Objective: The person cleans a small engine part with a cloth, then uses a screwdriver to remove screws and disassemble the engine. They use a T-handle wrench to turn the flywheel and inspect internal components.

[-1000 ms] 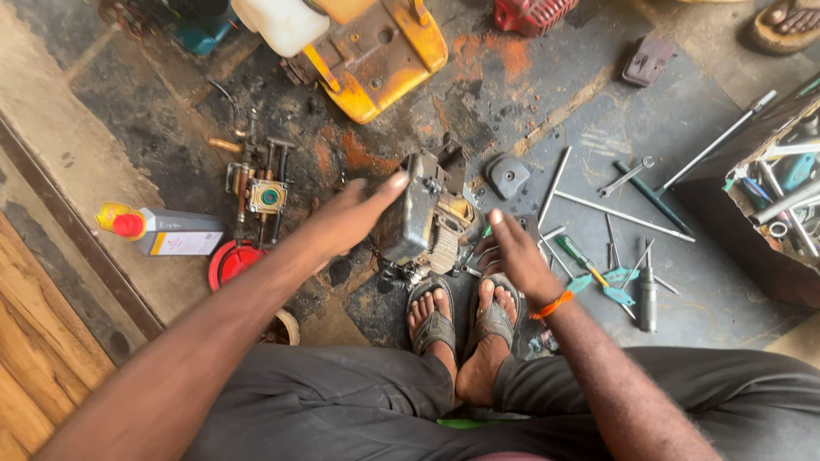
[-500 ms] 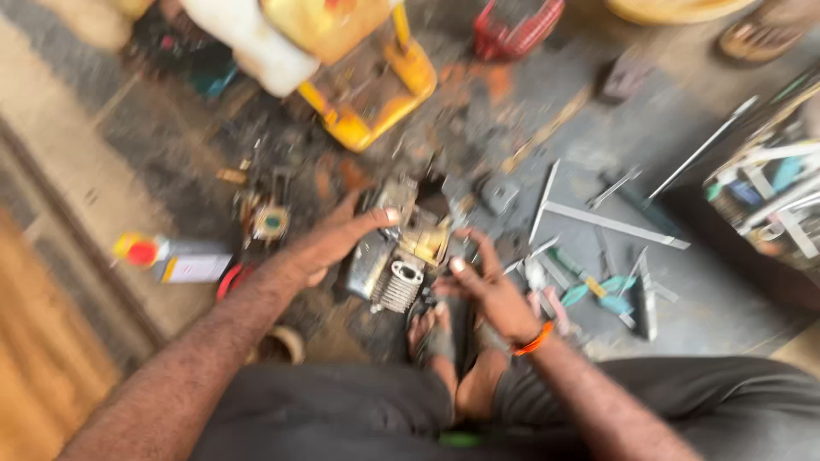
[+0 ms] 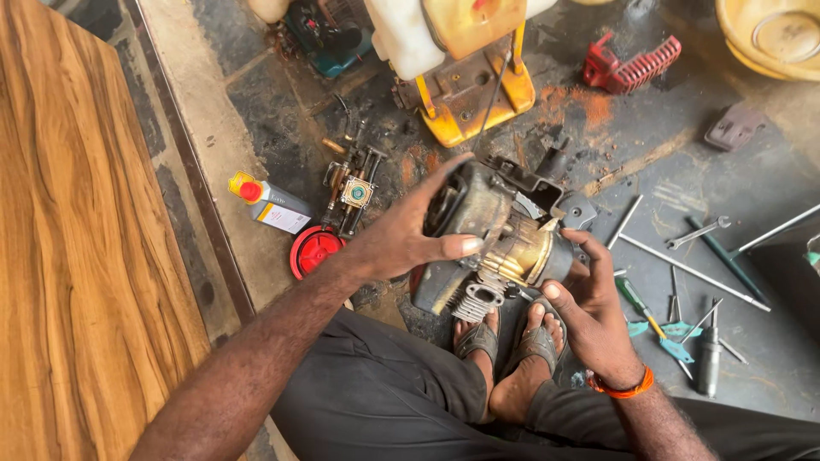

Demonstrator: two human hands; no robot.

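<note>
- The small engine (image 3: 491, 243) is held clear of the floor (image 3: 649, 145), above the person's sandalled feet (image 3: 512, 341) and just in front of the yellow sprayer frame (image 3: 465, 94).
- Left hand (image 3: 401, 239): fingers wrapped over the rounded dark end of the engine, thumb pressed along its near side. The grip is closed on the housing.
- Right hand (image 3: 589, 316): cupped beneath the brass-coloured end, fingers curled up against it, bearing the weight from below.
- To do this step well, keep both hands on opposite ends. The casing looks oily, so press with the palms rather than the fingertips.
- Keep fingers off the finned cylinder (image 3: 474, 299), whose edges could cut.
- Long axis: roughly left to right in the view, tilted slightly down toward the right hand.
- The finned cylinder points down toward the feet.
- Loose screwdrivers (image 3: 649, 320) and rods (image 3: 692, 273) lie on the floor to the right, near the right hand.
</note>
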